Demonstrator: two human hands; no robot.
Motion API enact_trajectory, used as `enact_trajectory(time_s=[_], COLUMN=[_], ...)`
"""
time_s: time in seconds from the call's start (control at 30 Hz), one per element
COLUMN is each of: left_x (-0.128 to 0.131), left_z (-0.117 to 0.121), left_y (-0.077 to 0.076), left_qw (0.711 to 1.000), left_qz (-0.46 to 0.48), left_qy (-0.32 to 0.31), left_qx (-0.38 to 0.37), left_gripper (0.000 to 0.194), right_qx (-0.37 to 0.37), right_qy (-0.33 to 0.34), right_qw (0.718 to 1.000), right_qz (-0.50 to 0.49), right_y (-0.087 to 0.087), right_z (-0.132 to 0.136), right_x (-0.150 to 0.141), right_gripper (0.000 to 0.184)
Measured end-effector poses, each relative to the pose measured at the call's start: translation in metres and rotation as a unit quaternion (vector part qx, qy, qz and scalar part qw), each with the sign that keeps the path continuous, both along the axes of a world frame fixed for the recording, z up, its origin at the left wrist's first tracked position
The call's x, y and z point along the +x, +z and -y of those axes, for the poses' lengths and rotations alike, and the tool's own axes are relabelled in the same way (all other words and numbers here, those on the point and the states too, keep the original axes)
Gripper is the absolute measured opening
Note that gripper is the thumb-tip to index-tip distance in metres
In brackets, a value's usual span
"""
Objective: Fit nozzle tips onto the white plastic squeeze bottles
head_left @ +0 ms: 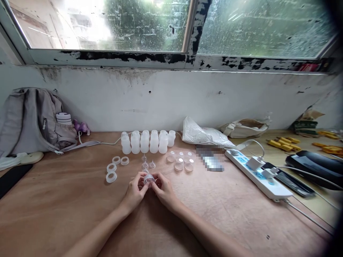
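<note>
Between the fingertips of both hands is a translucent bottle collar ring [149,179], tilted toward me. My left hand [134,189] grips its left side, and my right hand [163,189] closes on its right side. Just beyond the ring lie several clear silicone nipples [152,164]. To the left, several loose collar rings [111,177] rest flat on the wooden table [88,203]. On the right are several clear round caps [179,165]. Behind stands a row of frosted white bottles [144,142]. Whether a nipple sits inside the held ring, I cannot tell.
A grey backpack [34,117] leans at the far left. White plastic bags [198,132] and a cream pouch [245,128] lie by the wall. At right are a power strip [257,175] with plugged chargers, a phone [292,180], a black case [316,167] and yellow tools [284,144].
</note>
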State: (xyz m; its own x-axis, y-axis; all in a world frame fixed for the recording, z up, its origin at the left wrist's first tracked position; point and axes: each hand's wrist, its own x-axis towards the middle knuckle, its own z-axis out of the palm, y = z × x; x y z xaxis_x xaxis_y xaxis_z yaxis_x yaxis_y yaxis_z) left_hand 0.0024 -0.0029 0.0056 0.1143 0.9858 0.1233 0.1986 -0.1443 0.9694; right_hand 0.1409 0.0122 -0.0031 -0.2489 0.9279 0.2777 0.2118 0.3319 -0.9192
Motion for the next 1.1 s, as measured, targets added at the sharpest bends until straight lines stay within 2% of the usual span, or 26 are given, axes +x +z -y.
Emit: enact_trajectory(time_s=[0.27,0.7,1.1], left_x=[-0.0013,-0.0028,-0.0002], left_z=[-0.0018,-0.0041,-0.0031], left_y=[-0.0012,-0.0052,-0.0047], left_qw=[1.000,1.000,0.998], left_qz=[0.000,-0.015,-0.060], left_qy=[0.007,0.006,0.035], left_qx=[-0.025,-0.023,0.006], left_gripper=[0.024,0.023,0.020], right_qx=[0.005,0.016,0.030], right_qy=[-0.001,-0.021,-0.038], right_qw=[1.000,1.000,0.998], right_qz=[0.020,0.015,0.026], right_y=[0.0004,-0.0042,-0.0033], right_z=[0.0003,-0.0005,0.0011], right_x=[0.0001,-0.0032,-0.0050], right_gripper=[0.012,0.009,0.010])
